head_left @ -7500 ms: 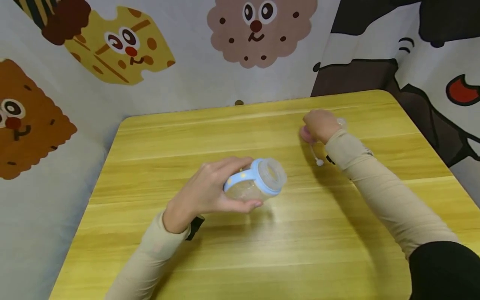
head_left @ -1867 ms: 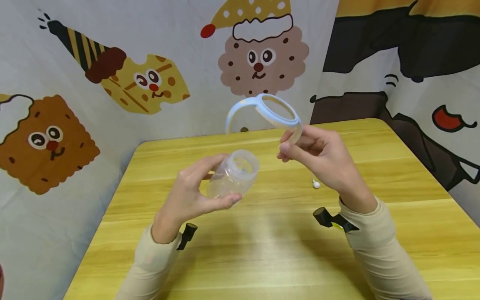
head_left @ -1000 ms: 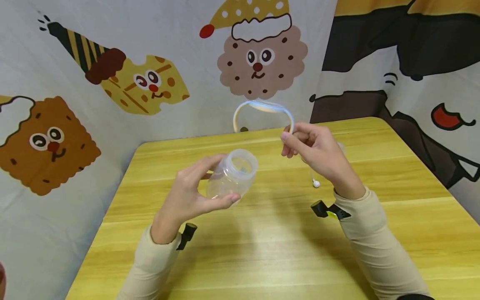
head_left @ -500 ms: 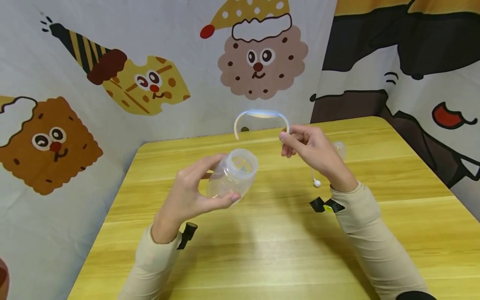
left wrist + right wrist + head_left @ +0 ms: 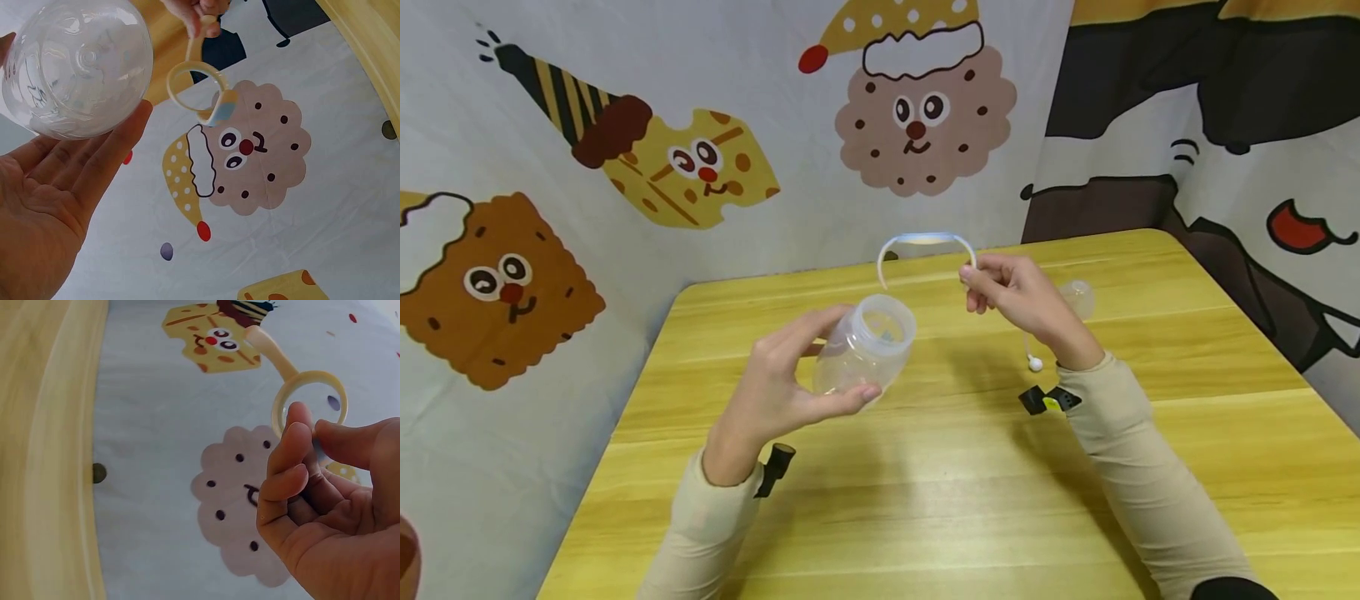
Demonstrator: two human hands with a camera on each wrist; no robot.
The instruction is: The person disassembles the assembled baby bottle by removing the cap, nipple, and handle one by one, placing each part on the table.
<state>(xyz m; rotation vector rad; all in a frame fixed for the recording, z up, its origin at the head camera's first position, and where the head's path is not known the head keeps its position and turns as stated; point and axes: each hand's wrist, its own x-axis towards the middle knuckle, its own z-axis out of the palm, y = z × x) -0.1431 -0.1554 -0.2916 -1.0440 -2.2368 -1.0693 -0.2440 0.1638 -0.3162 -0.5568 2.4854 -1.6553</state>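
My left hand (image 5: 767, 387) grips a clear baby bottle (image 5: 863, 358) round its body, thumb in front, the bottle tilted with its open neck up and to the right. In the left wrist view the round bottom of the bottle (image 5: 81, 75) faces the camera. My right hand (image 5: 1022, 296) pinches one arm of a blue and cream bottle handle (image 5: 925, 238) between thumb and fingers. The handle is held in the air, above and apart from the bottle neck; in the right wrist view its ring and free arm (image 5: 273, 351) show beyond the fingertips.
On the wooden table (image 5: 925, 517), behind my right wrist, lie a clear dome-shaped piece (image 5: 1078, 297) and a thin straw with a white ball end (image 5: 1035, 364), both partly hidden. A cartoon-printed cloth (image 5: 805, 167) hangs along the table's back edge.
The handle sat on the bottle 7.5 s ago, while my right hand was at a pink piece at back right. It is now off the bottle, in my right hand, lowered slightly and turned edge-on.
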